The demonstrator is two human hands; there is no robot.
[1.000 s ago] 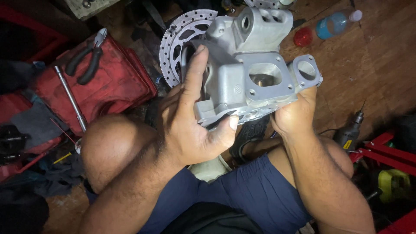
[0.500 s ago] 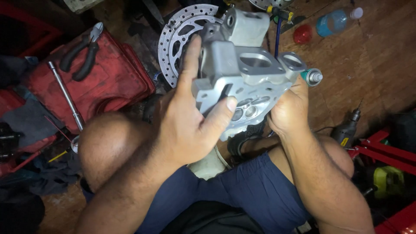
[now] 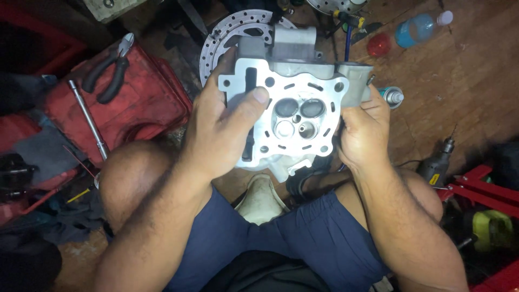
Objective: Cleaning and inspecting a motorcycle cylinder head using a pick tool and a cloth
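I hold a grey cast-metal engine cylinder head [image 3: 294, 116] above my knees with both hands. Its flat face is turned up toward me, showing several round valves in the combustion chamber and bolt holes around the edge. My left hand [image 3: 219, 130] grips its left side, thumb lying across the flat face. My right hand [image 3: 362, 135] clasps its right edge from below and the side. A perforated brake disc [image 3: 227, 35] lies on the floor behind the part, partly hidden by it.
Black-handled pliers [image 3: 108, 67] and a long ratchet wrench [image 3: 89, 119] rest on a red tool bag [image 3: 143, 103] at left. A blue bottle [image 3: 419, 30], a red cap [image 3: 378, 44] and a spray can [image 3: 390, 96] lie on the wooden floor at right, with a drill [image 3: 440, 159].
I have rotated the cylinder head in my hands, so its flat valve face now points up at me instead of its ported side. My left thumb moved onto that face.
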